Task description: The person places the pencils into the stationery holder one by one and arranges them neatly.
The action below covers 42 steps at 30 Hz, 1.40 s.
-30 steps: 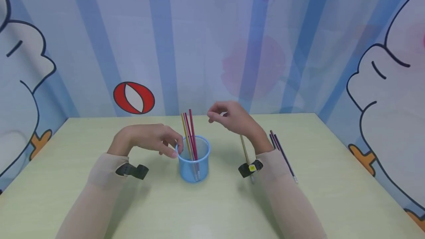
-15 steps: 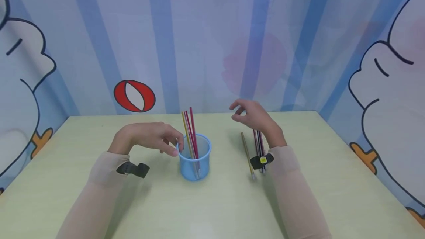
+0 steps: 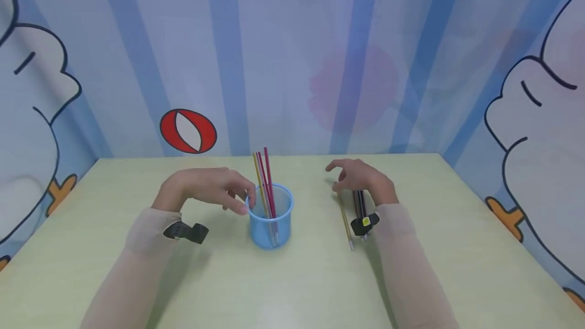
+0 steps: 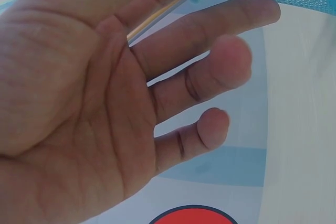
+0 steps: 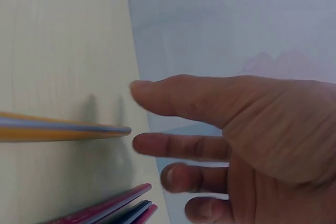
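Near the table's point(image 3: 137, 288) middle, the left hand point(image 3: 205, 189) arches palm-down with loose fingers, its fingertips point(image 3: 239, 210) touching the rim of a blue mesh cup point(image 3: 270, 222) that holds upright red and yellow sticks point(image 3: 265, 182). Toward the right edge, the right hand point(image 3: 361, 176) hovers low, fingers spread and holding nothing, just above the far ends of a yellow stick point(image 3: 345, 222) and a dark bundle point(image 3: 359, 204) lying flat. Behind the pale green table hang blue-striped cartoon walls point(image 3: 274, 55).
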Each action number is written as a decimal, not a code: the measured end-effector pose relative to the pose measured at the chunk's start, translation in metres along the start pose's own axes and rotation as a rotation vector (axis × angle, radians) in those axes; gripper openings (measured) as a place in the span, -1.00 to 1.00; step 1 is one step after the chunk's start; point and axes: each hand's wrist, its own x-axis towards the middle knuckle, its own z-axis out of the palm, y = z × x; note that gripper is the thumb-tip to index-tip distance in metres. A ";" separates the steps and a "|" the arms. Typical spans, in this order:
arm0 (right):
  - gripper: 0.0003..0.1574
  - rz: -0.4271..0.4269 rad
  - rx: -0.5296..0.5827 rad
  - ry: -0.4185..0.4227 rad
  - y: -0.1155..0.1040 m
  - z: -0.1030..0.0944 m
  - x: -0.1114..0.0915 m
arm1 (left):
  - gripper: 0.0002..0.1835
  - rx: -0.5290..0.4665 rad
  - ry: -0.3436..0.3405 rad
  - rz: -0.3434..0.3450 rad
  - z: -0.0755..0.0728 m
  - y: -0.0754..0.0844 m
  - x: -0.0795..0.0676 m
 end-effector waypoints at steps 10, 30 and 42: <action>-0.26 0.103 -0.077 -0.102 -0.003 0.011 0.001 | -0.92 0.015 0.005 -0.006 0.000 0.001 0.002; -0.39 -0.115 0.117 -0.040 -0.013 0.000 0.001 | -0.91 0.030 0.005 -0.006 0.002 0.001 0.000; -0.44 -0.278 0.308 0.130 -0.037 -0.019 -0.014 | -0.92 0.021 0.006 -0.025 0.000 0.002 0.000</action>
